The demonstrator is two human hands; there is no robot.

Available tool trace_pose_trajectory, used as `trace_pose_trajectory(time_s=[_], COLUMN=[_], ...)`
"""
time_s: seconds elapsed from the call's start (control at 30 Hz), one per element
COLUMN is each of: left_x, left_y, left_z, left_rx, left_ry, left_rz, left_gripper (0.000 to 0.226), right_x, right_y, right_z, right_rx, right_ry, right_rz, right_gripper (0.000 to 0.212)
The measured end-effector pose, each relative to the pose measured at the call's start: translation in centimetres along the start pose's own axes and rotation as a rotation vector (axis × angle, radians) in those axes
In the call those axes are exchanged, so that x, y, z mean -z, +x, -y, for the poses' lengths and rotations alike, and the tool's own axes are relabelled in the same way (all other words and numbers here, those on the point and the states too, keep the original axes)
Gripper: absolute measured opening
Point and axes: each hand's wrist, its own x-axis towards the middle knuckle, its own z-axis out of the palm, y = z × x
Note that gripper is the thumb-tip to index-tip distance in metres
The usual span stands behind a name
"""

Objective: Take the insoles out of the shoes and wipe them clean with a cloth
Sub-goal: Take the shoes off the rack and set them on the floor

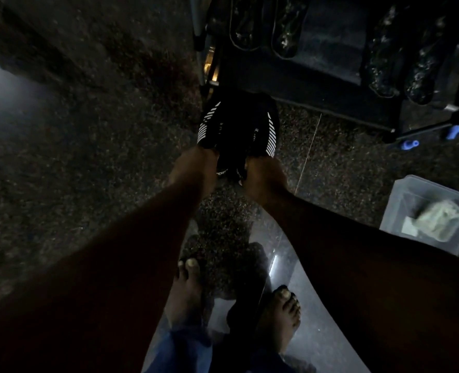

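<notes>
Shoes (pixel 239 127), a black pair with white diagonal stripes, are recorded at the centre of the frame in the head view, side by side and touching, with their toes directed towards the top of the frame. Whether the soles rest on the floor (pixel 88 157) cannot be determined in the low light.

The left hand (pixel 193 168) is seen at the rear of the shoe nearer the left of the frame. Its fingers are curled round the heel collar, and the fingertips are hidden by the shoe. The right hand (pixel 266 176) is placed in the same way at the rear of the other shoe, with the fingers closed on its collar. Both forearms are extended from the lower corners of the frame.

A cloth (pixel 438 222), pale and crumpled, is noted in the right of the frame. It lies inside a translucent plastic container (pixel 400 189), well apart from the shoes.

A dark rack (pixel 330 87) is observed in the upper right, just beyond the toes of the shoes. Two pairs of dark footwear (pixel 287 25) are laid on it; their type cannot be told. Two small blue items (pixel 409 144) are seen at the foot of the rack.

Two bare feet (pixel 185 292) are recorded at the bottom centre on a glossy, speckled stone surface. A blue denim hem (pixel 188 351) is visible below them.
</notes>
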Motion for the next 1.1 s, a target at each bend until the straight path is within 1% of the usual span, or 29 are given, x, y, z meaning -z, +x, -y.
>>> trace_pose_trajectory(time_s=[0.1,0.17,0.33,0.4,0.5,0.63,0.73,0.83,0.9,0.97,1.0,1.1], left_x=[-0.3,-0.1,0.5,0.5,0.7,1.9,4.3,8.1,11.1,14.3,15.4,19.9], left_y=[1.0,1.4,1.6,1.7,1.4,-0.3,-2.3,-4.5,-6.2,-7.9,-8.5,-10.8], left_z=[-0.2,-0.5,-0.9,-0.7,-0.4,-0.7,-1.4,-2.7,-4.2,-6.0,-6.7,-9.5], left_rx=[0.004,0.002,0.000,0.005,0.000,-0.046,-0.081,-0.144,-0.161,-0.192,-0.209,-0.280], left_ry=[-0.006,0.010,0.098,0.082,0.064,0.071,0.051,0.077,0.090,0.092,0.096,0.116], left_rz=[-0.040,-0.022,0.046,0.079,0.092,0.075,0.051,0.072,0.088,0.099,0.099,0.058], left_gripper=[0.022,0.023,0.032,0.032,0.033,0.044,0.048,0.055,0.057,0.056,0.056,0.057], right_x=[-0.7,-0.6,0.1,0.3,0.7,2.2,5.0,8.7,11.7,15.2,16.6,22.2], right_y=[0.0,-0.1,-0.1,0.1,0.0,-1.3,-3.5,-6.0,-7.6,-9.6,-10.4,-13.3], right_z=[-0.6,-0.9,-0.6,-0.3,0.1,0.3,0.5,0.6,0.8,1.1,1.3,1.5], right_rx=[0.021,0.026,0.014,0.015,0.015,0.004,-0.004,-0.009,-0.030,-0.074,-0.088,-0.076], right_ry=[0.057,0.102,0.162,0.171,0.187,0.208,0.223,0.188,0.160,0.209,0.224,0.198], right_rz=[0.021,0.010,-0.001,-0.014,-0.016,-0.008,-0.015,-0.025,-0.021,-0.027,-0.037,-0.067], right_gripper=[0.022,0.019,0.028,0.031,0.030,0.030,0.031,0.028,0.024,0.015,0.014,0.023])
